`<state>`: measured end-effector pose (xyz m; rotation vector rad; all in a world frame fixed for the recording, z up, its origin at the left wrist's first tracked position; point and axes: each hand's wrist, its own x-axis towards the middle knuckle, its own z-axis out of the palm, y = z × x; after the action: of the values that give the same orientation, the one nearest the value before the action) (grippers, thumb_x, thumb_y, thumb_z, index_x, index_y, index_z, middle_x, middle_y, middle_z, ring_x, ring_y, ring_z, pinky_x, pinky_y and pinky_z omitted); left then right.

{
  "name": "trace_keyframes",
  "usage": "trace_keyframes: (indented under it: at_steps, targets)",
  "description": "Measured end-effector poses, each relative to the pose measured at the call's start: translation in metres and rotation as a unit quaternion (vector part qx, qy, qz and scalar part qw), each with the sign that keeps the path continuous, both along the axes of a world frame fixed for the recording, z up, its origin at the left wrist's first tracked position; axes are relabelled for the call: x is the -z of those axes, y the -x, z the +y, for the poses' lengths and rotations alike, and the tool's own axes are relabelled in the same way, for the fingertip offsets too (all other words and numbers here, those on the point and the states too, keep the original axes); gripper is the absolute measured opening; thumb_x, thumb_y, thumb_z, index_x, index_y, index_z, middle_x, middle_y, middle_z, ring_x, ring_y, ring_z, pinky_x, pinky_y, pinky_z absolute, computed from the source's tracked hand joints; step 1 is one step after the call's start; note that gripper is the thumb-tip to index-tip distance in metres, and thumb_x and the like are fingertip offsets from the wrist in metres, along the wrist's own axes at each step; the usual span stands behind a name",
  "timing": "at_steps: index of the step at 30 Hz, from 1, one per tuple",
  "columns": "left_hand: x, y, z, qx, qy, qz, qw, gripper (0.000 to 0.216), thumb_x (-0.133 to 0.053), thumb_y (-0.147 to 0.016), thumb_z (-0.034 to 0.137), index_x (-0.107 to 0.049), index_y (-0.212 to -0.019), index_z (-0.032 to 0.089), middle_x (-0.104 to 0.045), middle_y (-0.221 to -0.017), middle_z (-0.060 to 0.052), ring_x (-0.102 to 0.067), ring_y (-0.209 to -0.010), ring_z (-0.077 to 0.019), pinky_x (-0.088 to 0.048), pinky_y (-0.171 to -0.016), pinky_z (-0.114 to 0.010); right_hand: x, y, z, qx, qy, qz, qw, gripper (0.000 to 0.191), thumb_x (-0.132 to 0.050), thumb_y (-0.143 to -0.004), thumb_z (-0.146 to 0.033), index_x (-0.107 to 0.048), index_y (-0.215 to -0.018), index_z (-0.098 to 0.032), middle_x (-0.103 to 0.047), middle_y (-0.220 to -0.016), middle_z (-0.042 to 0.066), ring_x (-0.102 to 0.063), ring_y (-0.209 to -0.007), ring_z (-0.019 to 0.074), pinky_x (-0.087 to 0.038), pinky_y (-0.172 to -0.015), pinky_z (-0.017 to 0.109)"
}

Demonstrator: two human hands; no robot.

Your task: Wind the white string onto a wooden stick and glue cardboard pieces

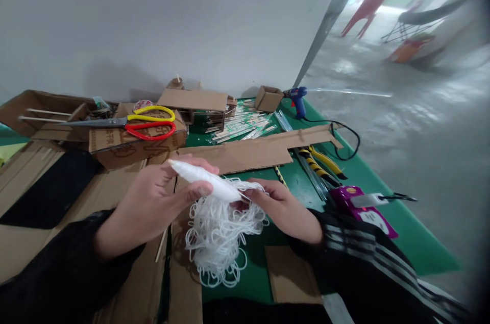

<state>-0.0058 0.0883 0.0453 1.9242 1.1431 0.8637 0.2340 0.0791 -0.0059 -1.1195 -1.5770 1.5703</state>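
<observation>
My left hand (164, 196) is closed round a spindle wound with white string (209, 181), its thumb along the near side and the pointed tip sticking out to the left. At the spindle's right end my right hand (277, 204) pinches the white string, with its fingertips partly hidden among the strands. Below and between both hands hangs a loose, looped tangle of white string (222, 237), over the green table (248, 278) and a cardboard strip (186, 273).
Scissors (130, 122) with yellow and red handles lie on a cardboard box (133, 145). Wooden sticks (241, 125), a blue glue gun (297, 99), a long cardboard piece (252, 150), yellow-black pliers (321, 163) and a purple box (360, 206) are spread across the table. A wall stands behind.
</observation>
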Motion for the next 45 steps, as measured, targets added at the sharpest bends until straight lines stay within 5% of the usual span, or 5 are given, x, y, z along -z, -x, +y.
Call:
trace_keyframes:
  at_steps: [19, 24, 29, 33, 45]
  targets:
    - [-0.028, 0.018, -0.001, -0.097, 0.035, -0.205, 0.973, 0.027, -0.047, -0.093, 0.044, -0.049, -0.079, 0.021, -0.049, -0.066, 0.004, -0.054, -0.044, -0.0121, -0.046, -0.038, -0.026, 0.021, 0.011, 0.003, 0.012, 0.235, 0.176, 0.956, 0.048, -0.054, -0.085, -0.054, -0.053, -0.058, -0.015, -0.056, -0.054, 0.001, -0.044, -0.045, 0.0086, -0.033, -0.046, 0.022]
    - [-0.025, 0.012, -0.003, -0.067, 0.157, -0.185, 0.968, 0.033, -0.047, -0.09, 0.052, -0.048, -0.077, 0.022, -0.048, -0.063, 0.006, -0.051, -0.041, -0.0095, -0.046, -0.037, -0.022, 0.022, 0.007, 0.005, 0.144, 0.018, 0.011, 0.989, 0.036, -0.045, -0.092, -0.051, -0.055, -0.082, -0.018, -0.056, -0.071, 0.001, -0.051, -0.061, 0.0131, -0.042, -0.057, 0.026]
    - [-0.007, -0.011, -0.005, -0.065, 0.214, -0.235, 0.946, 0.031, -0.045, -0.092, 0.051, -0.045, -0.08, 0.022, -0.053, -0.059, 0.007, -0.053, -0.043, -0.009, -0.049, -0.041, -0.021, -0.012, 0.001, -0.015, 0.291, -0.39, -0.158, 0.859, 0.011, -0.06, -0.085, -0.029, -0.055, -0.089, -0.02, -0.056, -0.094, 0.006, -0.055, -0.095, 0.0204, -0.044, -0.082, 0.034]
    - [0.007, -0.033, -0.014, -0.135, 0.22, -0.288, 0.922, 0.03, -0.042, -0.094, 0.051, -0.043, -0.083, 0.022, -0.068, -0.063, 0.001, -0.064, -0.052, -0.0132, -0.053, -0.049, -0.022, -0.036, 0.028, -0.051, 0.038, -0.299, -0.239, 0.923, 0.023, -0.068, -0.079, -0.042, -0.058, -0.088, -0.023, -0.067, -0.075, 0.001, -0.062, -0.064, 0.0186, -0.044, -0.055, 0.031]
    - [0.014, -0.02, -0.014, 0.005, 0.132, -0.343, 0.93, 0.031, -0.047, -0.094, 0.046, -0.054, -0.116, 0.026, -0.073, -0.111, -0.006, -0.068, -0.103, -0.0234, -0.055, -0.087, -0.037, -0.039, 0.014, -0.044, 0.058, -0.336, -0.298, 0.892, 0.016, -0.042, -0.097, -0.026, -0.057, -0.102, -0.023, -0.07, -0.079, 0.005, -0.063, -0.064, 0.0191, -0.041, -0.056, 0.03]
